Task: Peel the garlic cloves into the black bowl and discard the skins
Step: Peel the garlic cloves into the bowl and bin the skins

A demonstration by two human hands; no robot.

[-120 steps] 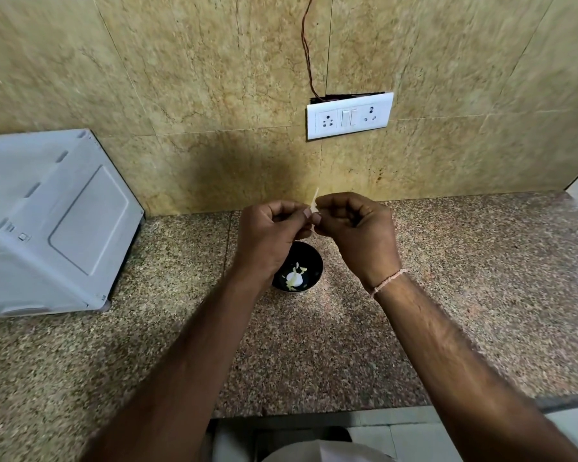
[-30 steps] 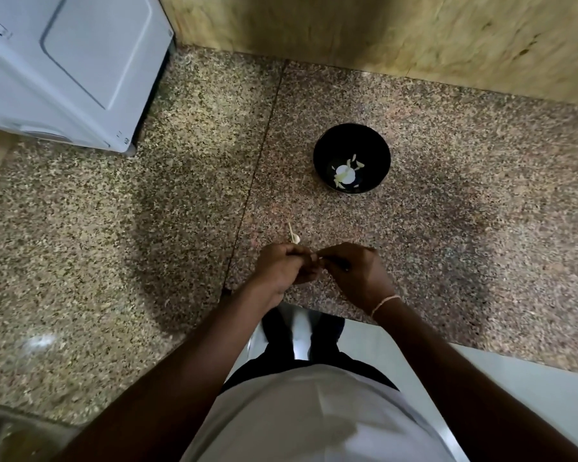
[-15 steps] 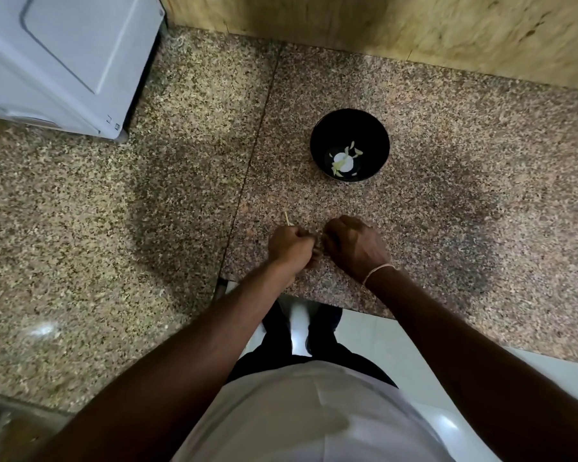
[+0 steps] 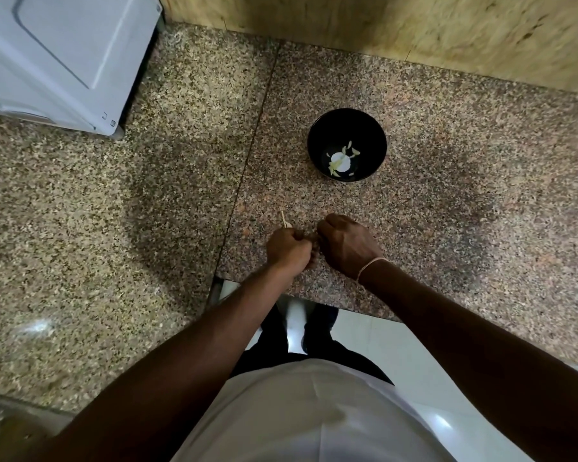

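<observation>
Black bowl [image 4: 317, 141] already holds peeled garlic [image 4: 341, 160]; another clove, hidden, is apparently pinched between curled left hand [image 4: 288, 250] and right hand [image 4: 347, 243]; skins undiscarded.

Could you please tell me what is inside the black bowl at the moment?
The black bowl holds a white garlic piece with pale skin flakes scattered around it. Nothing covers the bowl, but whether the piece is peeled is too small to tell.

Dim overhead light is casting soft shadows across the countertop [image 4: 447, 235]; glare is showing lower left; frame edges are bending.
</observation>
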